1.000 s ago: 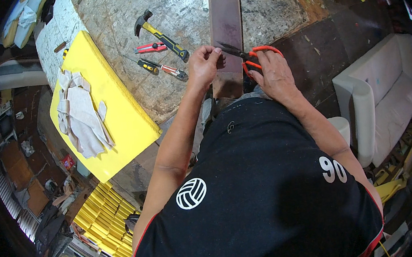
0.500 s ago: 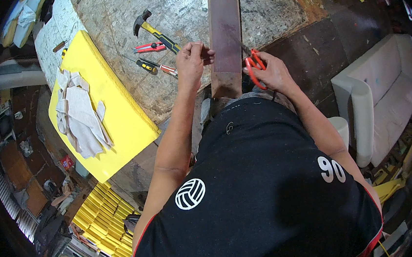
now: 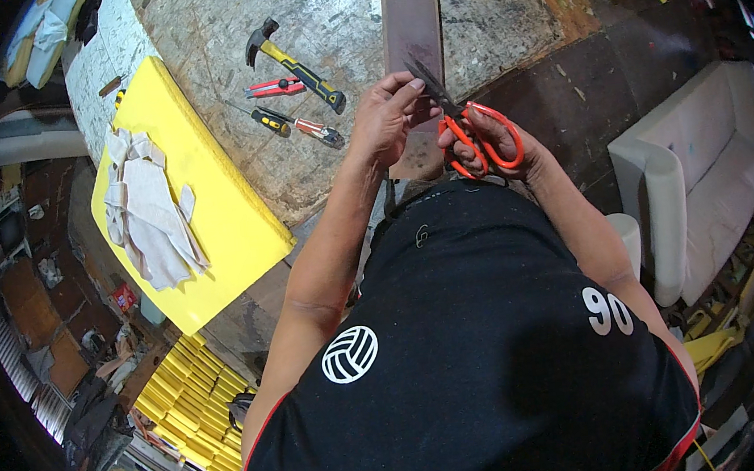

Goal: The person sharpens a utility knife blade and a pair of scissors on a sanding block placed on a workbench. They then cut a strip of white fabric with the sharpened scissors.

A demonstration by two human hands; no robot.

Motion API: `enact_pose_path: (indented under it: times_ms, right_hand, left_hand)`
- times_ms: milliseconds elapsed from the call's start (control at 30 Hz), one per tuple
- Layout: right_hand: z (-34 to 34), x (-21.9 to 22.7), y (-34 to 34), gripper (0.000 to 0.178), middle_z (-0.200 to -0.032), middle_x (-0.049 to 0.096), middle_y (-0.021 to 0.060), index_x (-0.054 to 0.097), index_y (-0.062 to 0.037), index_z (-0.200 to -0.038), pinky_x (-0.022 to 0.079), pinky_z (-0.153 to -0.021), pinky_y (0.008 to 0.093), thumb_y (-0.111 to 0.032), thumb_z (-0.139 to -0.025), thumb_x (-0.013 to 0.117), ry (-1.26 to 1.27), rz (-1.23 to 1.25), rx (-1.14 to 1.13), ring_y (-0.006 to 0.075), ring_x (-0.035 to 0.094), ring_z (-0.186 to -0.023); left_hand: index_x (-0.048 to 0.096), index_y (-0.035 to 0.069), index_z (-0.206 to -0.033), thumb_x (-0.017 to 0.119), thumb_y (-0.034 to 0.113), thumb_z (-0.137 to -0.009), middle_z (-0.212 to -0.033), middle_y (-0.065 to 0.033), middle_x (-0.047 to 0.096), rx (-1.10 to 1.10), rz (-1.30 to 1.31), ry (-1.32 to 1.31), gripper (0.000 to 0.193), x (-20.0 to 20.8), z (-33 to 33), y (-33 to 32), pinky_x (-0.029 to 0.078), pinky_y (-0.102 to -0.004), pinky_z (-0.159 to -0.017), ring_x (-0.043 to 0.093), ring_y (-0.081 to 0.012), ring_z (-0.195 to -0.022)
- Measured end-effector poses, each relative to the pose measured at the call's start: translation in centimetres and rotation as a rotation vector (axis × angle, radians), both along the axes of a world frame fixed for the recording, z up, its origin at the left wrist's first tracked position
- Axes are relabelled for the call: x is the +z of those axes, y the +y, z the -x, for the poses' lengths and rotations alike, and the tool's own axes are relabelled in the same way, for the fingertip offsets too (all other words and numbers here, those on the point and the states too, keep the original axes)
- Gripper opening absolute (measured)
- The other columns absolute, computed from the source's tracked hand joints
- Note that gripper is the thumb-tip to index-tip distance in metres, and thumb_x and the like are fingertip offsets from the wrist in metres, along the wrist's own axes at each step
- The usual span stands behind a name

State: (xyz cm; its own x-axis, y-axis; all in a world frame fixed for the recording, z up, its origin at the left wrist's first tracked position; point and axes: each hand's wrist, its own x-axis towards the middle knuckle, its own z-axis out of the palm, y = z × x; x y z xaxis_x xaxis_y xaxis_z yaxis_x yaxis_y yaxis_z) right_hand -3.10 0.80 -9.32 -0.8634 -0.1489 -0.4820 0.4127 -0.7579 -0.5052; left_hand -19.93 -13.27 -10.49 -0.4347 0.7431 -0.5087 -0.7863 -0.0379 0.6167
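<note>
My right hand (image 3: 517, 144) grips the scissors (image 3: 454, 108) by their orange handles, and the dark blades point up and to the left. Closed, with thumb against fingers, my left hand (image 3: 385, 118) is right beside the blades, the thumb near their tips; whatever it pinches, if anything, is too hidden to name. Beneath both hands lies a long narrow board (image 3: 411, 26) with a dull purple-brown face and a bare wooden edge. Its near part is mostly covered by my hands.
Left of my hands on the worn worktable (image 3: 207, 35) lie a hammer (image 3: 295, 66), a red utility knife (image 3: 275, 87), a yellow-black screwdriver (image 3: 270, 121) and pliers (image 3: 316, 130). Farther left, a yellow foam sheet (image 3: 234, 239) carries cloth gloves (image 3: 152, 210). A beige sofa (image 3: 694, 172) stands at right.
The scissors have swung over the board, blades now toward my left hand. My left hand has moved right and slightly nearer, meeting the blades; the hammer's handle end and the pliers are uncovered.
</note>
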Motion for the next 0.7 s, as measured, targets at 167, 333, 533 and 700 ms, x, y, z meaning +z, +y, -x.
enact_pose_path:
  times_ms: [167,333,533,700]
  right_hand:
    - [-0.1,-0.5,0.1,0.067,-0.068,0.059,0.0016,0.065,0.0066,-0.113,0.049,-0.051,0.0228,-0.057,-0.103,0.047,-0.024,0.143,0.011,0.0107,0.058,-0.055]
    - [-0.6,-0.7,0.1,0.07,-0.069,0.061,0.0045,0.065,0.0086,-0.112,0.052,-0.05,0.0244,-0.057,-0.104,0.044,-0.01,0.177,0.018,0.0124,0.061,-0.055]
    - [-0.8,-1.1,0.2,0.074,-0.069,0.062,0.0057,0.065,0.0105,-0.114,0.053,-0.049,0.0258,-0.059,-0.104,0.04,0.001,0.206,0.044,0.0137,0.062,-0.055]
    - [-1.0,-1.5,0.3,0.076,-0.069,0.061,0.0058,0.064,0.0114,-0.114,0.052,-0.049,0.0259,-0.06,-0.104,0.039,0.021,0.266,0.05,0.0148,0.062,-0.055]
  left_hand:
    - [0.065,0.005,-0.102,0.065,0.011,-0.099,-0.09,-0.006,0.072,0.013,-0.017,-0.033,0.007,-0.4,0.2,-0.1,0.061,-0.037,-0.076,0.071,-0.0166,-0.079]
    - [0.065,0.006,-0.104,0.065,0.014,-0.098,-0.093,-0.0069,0.072,0.059,-0.005,-0.042,0.01,-0.5,1.0,-0.1,0.061,-0.0374,-0.077,0.071,-0.0178,-0.079]
    - [0.064,0.004,-0.109,0.059,0.019,-0.102,-0.097,-0.0092,0.071,0.076,0.0,-0.022,0.017,-0.7,1.4,-0.4,0.062,-0.0376,-0.078,0.071,-0.0208,-0.082]
    - [0.064,0.003,-0.108,0.058,0.019,-0.103,-0.09,-0.0081,0.069,0.084,-0.084,-0.081,0.018,-0.7,1.5,-0.5,0.063,-0.0372,-0.077,0.071,-0.0208,-0.081]
